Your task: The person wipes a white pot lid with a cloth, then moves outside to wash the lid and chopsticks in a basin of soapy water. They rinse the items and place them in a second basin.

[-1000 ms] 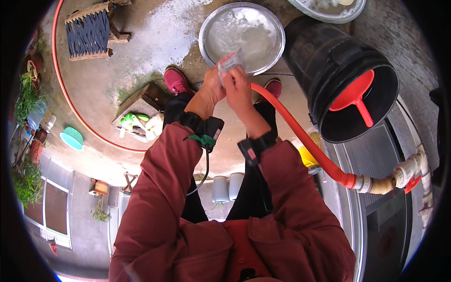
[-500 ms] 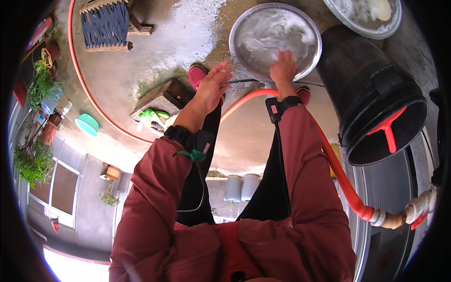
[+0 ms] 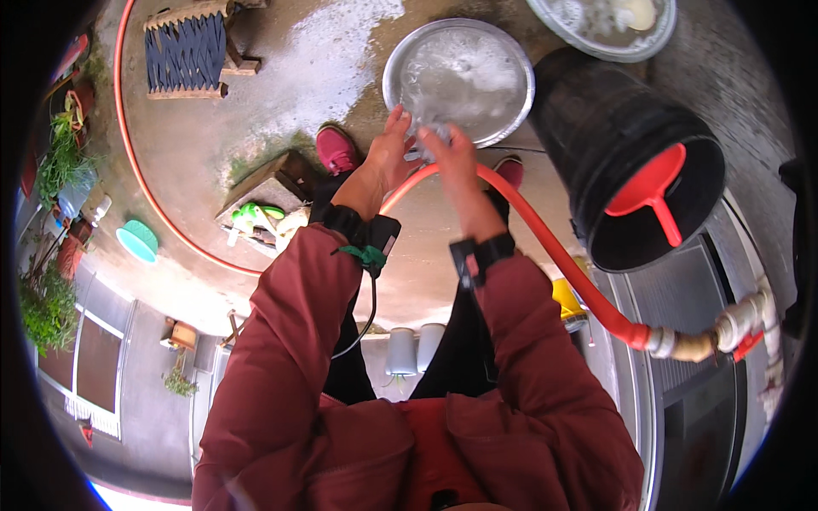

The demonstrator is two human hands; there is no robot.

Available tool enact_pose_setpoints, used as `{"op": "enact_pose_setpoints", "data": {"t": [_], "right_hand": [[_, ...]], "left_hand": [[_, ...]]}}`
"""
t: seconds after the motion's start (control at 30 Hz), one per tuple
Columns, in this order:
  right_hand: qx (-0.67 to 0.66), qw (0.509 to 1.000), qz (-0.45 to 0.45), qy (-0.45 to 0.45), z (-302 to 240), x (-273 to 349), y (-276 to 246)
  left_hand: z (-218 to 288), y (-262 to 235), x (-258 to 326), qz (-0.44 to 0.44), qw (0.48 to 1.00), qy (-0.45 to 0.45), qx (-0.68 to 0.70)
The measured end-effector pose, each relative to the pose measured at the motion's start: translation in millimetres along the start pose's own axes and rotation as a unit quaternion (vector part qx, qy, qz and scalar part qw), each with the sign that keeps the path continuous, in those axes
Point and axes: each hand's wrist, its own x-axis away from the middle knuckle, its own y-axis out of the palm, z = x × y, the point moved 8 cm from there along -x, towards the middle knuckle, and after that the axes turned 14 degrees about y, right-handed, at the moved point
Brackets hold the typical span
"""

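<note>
A round metal basin (image 3: pixel 521 94) of cloudy, foamy water stands on the wet floor ahead of me. My left hand (image 3: pixel 390 160) is at its near left rim, fingers stretched out and palm turned inward, with nothing held that I can see. Close beside it on the right, my right hand (image 3: pixel 457 162) is raised and blurred, its fingers toward the left hand. Clear, glistening water or something see-through shows between the two hands; I cannot make out which. An orange hose (image 3: pixel 532 213) arches just under the hands.
Right of the basin a black bucket (image 3: pixel 588 145) lies tipped, a red dipper (image 3: pixel 648 192) in its mouth. Another basin (image 3: pixel 656 38) of suds stands behind it. A wooden stool (image 3: pixel 187 51) with dark webbing, a low block (image 3: pixel 256 183) and a green bowl (image 3: pixel 138 241) are at left.
My right hand has come out of the basin water and moved left and nearer, up to my left hand. The whole view has shifted somewhat; the dipper shows more fully.
</note>
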Motion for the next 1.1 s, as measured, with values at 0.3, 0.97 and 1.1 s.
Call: {"op": "enact_pose_setpoints", "data": {"t": [0.3, 0.97, 1.1], "right_hand": [[0.158, 0.919, 0.295, -0.207, -96, 74, -4], [-0.041, 0.988, 0.073, -0.130, -147, 204, 29], [0.322, 0.819, 0.278, -0.386, -201, 265, 37]], "left_hand": [[12, 61, 59, -0.049, 0.990, 0.065, 0.117], [89, 110, 215, -0.113, 0.961, 0.124, 0.221], [79, 119, 247, -0.110, 0.951, 0.069, 0.281]]}}
